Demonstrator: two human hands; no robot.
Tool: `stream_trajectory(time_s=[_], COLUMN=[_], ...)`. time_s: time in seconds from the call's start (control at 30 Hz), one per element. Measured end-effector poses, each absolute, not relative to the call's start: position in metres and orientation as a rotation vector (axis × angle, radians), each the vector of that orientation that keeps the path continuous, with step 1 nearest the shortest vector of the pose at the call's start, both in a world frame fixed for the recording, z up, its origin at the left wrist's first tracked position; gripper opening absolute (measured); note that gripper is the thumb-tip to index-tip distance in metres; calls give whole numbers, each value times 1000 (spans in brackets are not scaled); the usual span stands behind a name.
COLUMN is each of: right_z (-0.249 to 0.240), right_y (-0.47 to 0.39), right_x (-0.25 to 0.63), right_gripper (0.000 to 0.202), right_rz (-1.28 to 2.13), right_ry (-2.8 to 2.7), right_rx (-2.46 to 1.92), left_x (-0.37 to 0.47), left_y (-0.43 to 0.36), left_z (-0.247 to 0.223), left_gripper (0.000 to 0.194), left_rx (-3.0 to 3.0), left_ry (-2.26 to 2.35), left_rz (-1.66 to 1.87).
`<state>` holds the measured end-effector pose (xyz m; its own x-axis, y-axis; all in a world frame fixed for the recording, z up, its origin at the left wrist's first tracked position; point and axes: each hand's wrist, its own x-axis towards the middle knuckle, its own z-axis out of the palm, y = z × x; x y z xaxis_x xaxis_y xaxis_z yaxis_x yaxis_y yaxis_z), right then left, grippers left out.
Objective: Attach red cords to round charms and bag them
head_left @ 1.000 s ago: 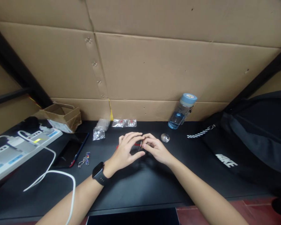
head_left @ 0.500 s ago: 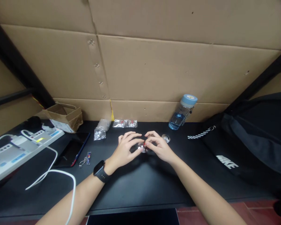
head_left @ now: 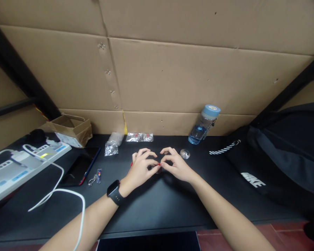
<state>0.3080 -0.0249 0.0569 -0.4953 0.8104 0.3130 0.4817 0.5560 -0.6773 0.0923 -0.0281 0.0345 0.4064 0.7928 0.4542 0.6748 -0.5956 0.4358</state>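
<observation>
Both hands meet over the middle of the black table. My left hand (head_left: 143, 165), with a black watch on its wrist, has thumb and index finger closed at a small red piece (head_left: 159, 164). From the other side, my right hand (head_left: 174, 164) pinches the same red piece. Something clear lies partly hidden under the fingertips. A round clear disc (head_left: 185, 153) rests on the table just behind my right hand. Another bit of red shows at the far left edge of my left hand.
Flat clear packets (head_left: 139, 137) and crumpled plastic (head_left: 114, 141) lie by the cardboard wall. A blue-lidded bottle (head_left: 204, 124) stands behind right, a black bag (head_left: 272, 164) at right. Left are a power strip (head_left: 28, 170), phone (head_left: 81, 166), keychain (head_left: 99, 176) and open box (head_left: 74, 129).
The fingertips have come closer together on the red piece, and the clear part beneath is more covered. A bit of red now shows beside my left hand.
</observation>
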Motion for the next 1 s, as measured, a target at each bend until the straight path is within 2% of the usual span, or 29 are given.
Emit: stream_trajectory(time_s=[0.17,0.27,0.37,0.53,0.7,0.83,1.0], right_z=[61,67,65,50,44,45,47], right_y=[-19,-6,9,24,27,27,26], right_x=[321,359,406,440,434,430,427], right_gripper=[14,37,46,55,50,45,38], right_rz=[614,453,314,370,457,513,568], right_ry=[-2289,-2256,-2241,-2247,-2246,-2212,-2217], right_rx=[-1046,-1191,-1378,-1568,-1583,-1564,-1555], left_x=[94,95,97,102,100,65,-1], left_y=[-27,-25,-20,-14,-14,1,28], left_z=[29,28,26,22,29,42,47], left_gripper=[8,9,10,16,20,34,27], left_rx=[2461,2422,2385,2366,2418,2490,2497], left_ry=[1353,1383,1427,1475,1462,1292,1184], left_rz=[957,971,971,945,923,855,712])
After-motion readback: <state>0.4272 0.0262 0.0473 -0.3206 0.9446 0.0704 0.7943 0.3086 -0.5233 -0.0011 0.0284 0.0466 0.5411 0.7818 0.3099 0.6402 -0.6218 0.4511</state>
